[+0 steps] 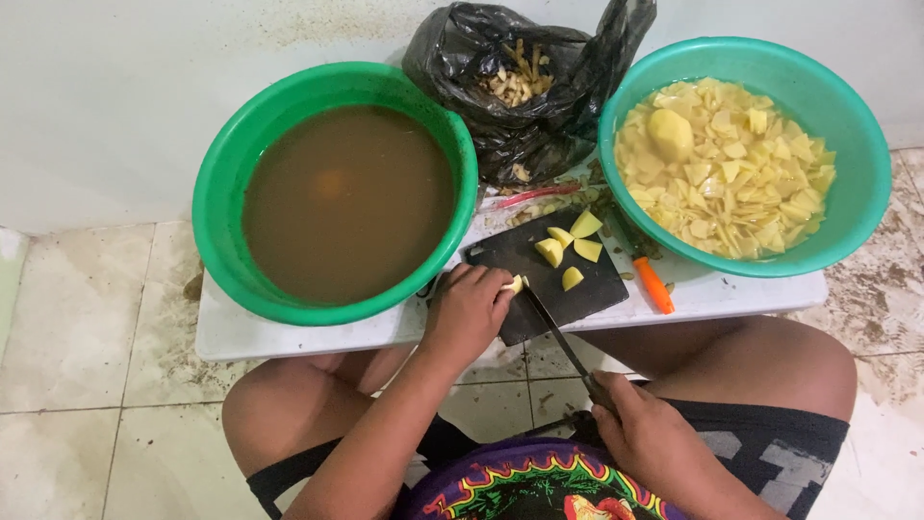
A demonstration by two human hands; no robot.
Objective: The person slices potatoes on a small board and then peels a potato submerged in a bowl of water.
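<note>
Down near the worktop (289, 332) edge, left hand (469, 313) fingers pinch a potato piece (517, 284); right hand (643, 433) clenches the knife (558, 337), board (549, 279) crowded between basins.

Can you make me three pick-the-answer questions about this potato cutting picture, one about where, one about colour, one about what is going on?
1. Where is the black cutting board?
A. between the two bowls
B. on the floor
C. inside the bag

2. What colour is the peeler handle?
A. blue
B. orange
C. white

3. What is the right hand doing?
A. resting empty
B. holding a knife
C. stirring water

Answers:
1 A, it lies on the white table between the bowls.
2 B, the handle shows orange.
3 B, fingers wrap the knife handle while the left hand steadies a potato piece.
</note>
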